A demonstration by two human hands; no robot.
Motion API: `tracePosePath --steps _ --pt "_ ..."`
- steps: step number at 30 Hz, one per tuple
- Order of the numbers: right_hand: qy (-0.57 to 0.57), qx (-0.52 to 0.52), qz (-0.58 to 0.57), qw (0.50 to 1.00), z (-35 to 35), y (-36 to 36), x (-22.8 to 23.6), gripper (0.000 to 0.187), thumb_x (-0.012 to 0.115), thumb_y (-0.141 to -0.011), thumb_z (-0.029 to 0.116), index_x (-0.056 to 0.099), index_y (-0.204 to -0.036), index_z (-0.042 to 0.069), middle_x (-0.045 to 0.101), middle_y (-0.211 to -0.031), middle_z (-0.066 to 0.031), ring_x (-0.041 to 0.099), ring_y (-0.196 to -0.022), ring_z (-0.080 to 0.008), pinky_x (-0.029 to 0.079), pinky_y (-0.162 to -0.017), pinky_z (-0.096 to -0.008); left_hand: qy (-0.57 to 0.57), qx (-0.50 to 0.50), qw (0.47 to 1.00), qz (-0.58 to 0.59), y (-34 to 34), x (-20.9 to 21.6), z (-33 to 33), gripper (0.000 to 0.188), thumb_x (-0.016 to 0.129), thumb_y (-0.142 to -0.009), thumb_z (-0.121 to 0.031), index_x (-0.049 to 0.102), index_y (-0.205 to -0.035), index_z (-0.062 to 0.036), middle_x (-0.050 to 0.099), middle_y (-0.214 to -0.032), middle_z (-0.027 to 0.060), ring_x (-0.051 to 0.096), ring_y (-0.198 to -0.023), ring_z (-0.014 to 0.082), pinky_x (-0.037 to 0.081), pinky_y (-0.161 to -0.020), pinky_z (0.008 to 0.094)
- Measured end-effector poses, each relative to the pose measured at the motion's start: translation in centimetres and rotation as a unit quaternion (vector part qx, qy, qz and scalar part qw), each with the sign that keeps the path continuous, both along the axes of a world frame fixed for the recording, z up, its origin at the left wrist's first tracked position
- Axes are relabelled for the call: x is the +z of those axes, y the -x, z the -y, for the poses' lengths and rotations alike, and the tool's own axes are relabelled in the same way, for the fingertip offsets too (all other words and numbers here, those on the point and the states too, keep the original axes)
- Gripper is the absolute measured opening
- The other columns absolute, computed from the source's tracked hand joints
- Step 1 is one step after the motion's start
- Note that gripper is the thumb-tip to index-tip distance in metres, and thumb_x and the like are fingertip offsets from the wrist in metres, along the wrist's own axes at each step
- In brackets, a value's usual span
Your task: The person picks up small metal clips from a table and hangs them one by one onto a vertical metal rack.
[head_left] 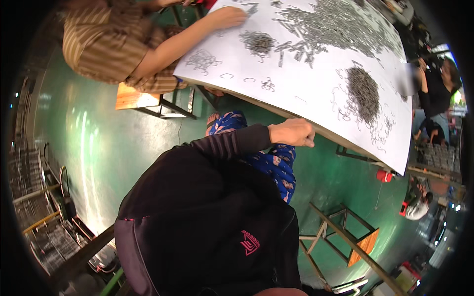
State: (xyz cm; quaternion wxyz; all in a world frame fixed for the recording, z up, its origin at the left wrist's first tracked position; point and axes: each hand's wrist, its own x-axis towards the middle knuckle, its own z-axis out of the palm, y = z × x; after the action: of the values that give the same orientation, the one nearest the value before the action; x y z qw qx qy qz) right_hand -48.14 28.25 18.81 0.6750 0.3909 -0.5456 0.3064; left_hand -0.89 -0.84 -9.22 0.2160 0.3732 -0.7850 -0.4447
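Left hand (292, 132) curled beside the white table (321, 79)

On my feed, the fingers of that hand lay together and bent under; their tips were hidden, so I could not tell whether they pinched anything. The hand was right by the near edge, though I could not make out contact. The right hand was out of view.

The wire hooks lay beyond it on the tabletop. I judged that they called for a light thumb-and-fingertip pinch, taking loose ones from the fringe, since pulling at the middle of a tangle would probably drag others along.

Counting outward, I found one thin wire piece (300, 98) nearest the hand, then four bunches of wire: a small clump (268, 85), a big dark heap (365, 96), a dense tangle (259, 43) and a sparse tangle (201, 60). Two separate hooks (227, 76) lay along the edge. Grey strips (340, 29) made one broad heap at the far side. Single pieces in the bunches were too many to count.

Farther out, I saw one co-worker's hand (227, 18) at the table's left end, two wooden-topped stools (364, 247) and one red bucket (383, 176).
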Motion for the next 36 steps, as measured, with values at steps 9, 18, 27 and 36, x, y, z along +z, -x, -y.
tracePosePath --steps 9,18,27,36 --pt "-0.34 0.484 0.46 0.662 30.8 -25.5 -18.1 0.02 0.052 -0.087 0.0 0.062 -0.104 -0.004 0.064 -0.096 -0.0097 0.06 -0.091 -0.0162 0.047 -0.081 -0.0276 0.312 0.317 0.868 0.221 -14.2 -0.8 7.9 0.013 0.058 -0.079 -0.015 0.066 -0.088 -0.0098 0.057 -0.087 0.0074 0.055 -0.09 0.025 0.05 -0.07 0.0367" --pt "-0.679 0.435 0.294 0.513 47.8 -33.1 -28.8 0.035 0.059 -0.084 0.022 0.059 -0.113 0.002 0.057 -0.102 -0.0219 0.055 -0.094 -0.0332 0.045 -0.081 -0.0388 0.39 0.143 0.853 0.316 -15.4 -1.4 11.8 0.01 0.05 -0.076 -0.008 0.054 -0.084 -0.0029 0.051 -0.092 0.0101 0.052 -0.095 0.0267 0.05 -0.067 0.0332" --pt "-0.687 0.256 0.367 0.572 59.7 -42.8 -29.2 0.062 0.049 -0.085 0.049 0.03 -0.138 0.025 0.013 -0.146 -0.0214 0.004 -0.133 -0.0472 0.01 -0.094 -0.0737 0.132 0.412 0.901 -0.038 -15.2 1.9 12.1 0.01 0.049 -0.09 -0.01 0.05 -0.095 -0.0021 0.057 -0.079 0.0094 0.054 -0.066 0.0201 0.044 -0.053 0.0287" --pt "-0.627 0.322 0.166 0.69 54.7 -40.9 -32.1 0.019 0.054 -0.078 0.011 0.058 -0.095 0.004 0.05 -0.104 -0.0145 0.044 -0.103 -0.0339 0.038 -0.076 -0.0513 -0.196 0.416 0.81 -0.363 -13.7 4.1 9.7 0.016 0.054 -0.09 -0.014 0.058 -0.097 0.0003 0.057 -0.08 0.0041 0.053 -0.071 0.0101 0.042 -0.051 0.0212"
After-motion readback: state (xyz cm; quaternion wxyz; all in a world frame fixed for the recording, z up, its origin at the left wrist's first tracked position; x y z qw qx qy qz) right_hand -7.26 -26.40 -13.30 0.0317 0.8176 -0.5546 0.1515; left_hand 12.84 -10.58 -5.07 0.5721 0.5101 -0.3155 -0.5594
